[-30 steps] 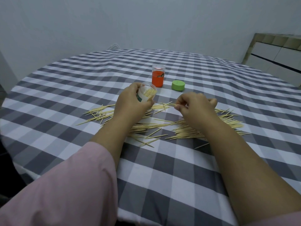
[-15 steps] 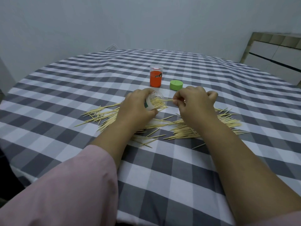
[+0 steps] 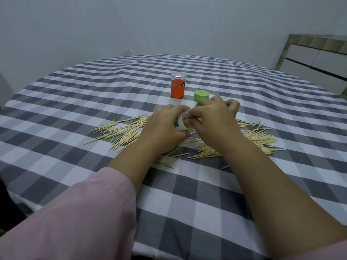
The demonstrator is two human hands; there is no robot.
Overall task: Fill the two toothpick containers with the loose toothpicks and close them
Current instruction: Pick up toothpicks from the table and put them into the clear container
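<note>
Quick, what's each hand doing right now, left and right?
Left hand: grips the clear toothpick container, tilted on its side.
Right hand: fingers curled at the container's mouth; whether they pinch toothpicks cannot be told.

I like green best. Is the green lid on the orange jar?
No, the green lid sits on the tablecloth beside the orange jar.

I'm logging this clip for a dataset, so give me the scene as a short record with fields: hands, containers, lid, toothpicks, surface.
left hand: left hand grips the clear container, tilted on its side
right hand: right hand at the container's mouth, fingers curled; what they pinch is hidden
other container: orange container upright, farther back, untouched
lid: green lid on the cloth beside the orange container
toothpicks: loose toothpicks scattered under both hands
surface: checked tablecloth
</note>
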